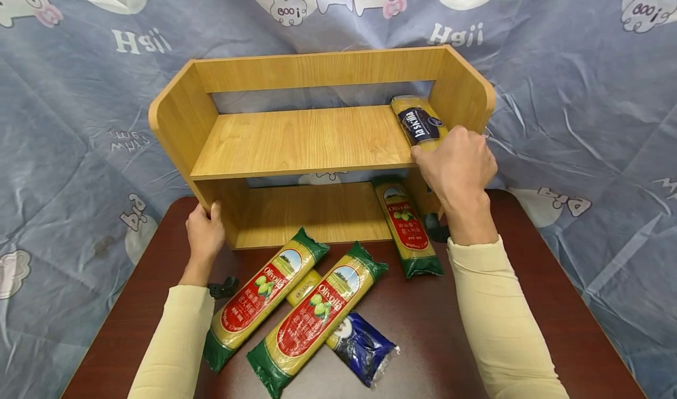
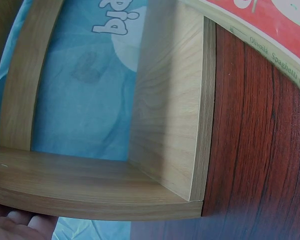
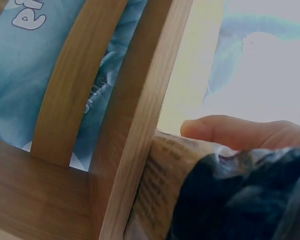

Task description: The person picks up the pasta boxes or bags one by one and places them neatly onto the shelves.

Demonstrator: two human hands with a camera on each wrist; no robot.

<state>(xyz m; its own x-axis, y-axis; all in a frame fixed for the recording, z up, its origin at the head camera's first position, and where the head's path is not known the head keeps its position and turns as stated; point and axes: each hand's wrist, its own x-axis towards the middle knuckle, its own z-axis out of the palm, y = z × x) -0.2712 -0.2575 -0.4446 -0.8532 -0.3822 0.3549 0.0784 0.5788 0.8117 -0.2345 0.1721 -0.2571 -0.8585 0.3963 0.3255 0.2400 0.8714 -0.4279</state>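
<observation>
My right hand point(image 1: 460, 164) grips the near end of a laskilla spaghetti pack point(image 1: 418, 123), which lies at the right end of the upper board of a wooden shelf point(image 1: 296, 140). In the right wrist view, the thumb point(image 3: 215, 130) lies along the pack's edge, beside its dark blue wrapping point(image 3: 230, 195). My left hand point(image 1: 205, 237) holds the shelf's left side panel point(image 1: 182, 117) low down, fingers on its outer side. Below the right hand, a green-ended Olivoila spaghetti pack point(image 1: 406, 225) lies on the lower board, its near end sticking out over the table.
Two Olivoila packs point(image 1: 264, 296) point(image 1: 319, 314) lie slanted on the dark red table point(image 1: 423, 334) before the shelf. A blue-ended pasta pack point(image 1: 362, 346) lies partly under the right one. A printed grey-blue cloth point(image 1: 571, 111) hangs behind.
</observation>
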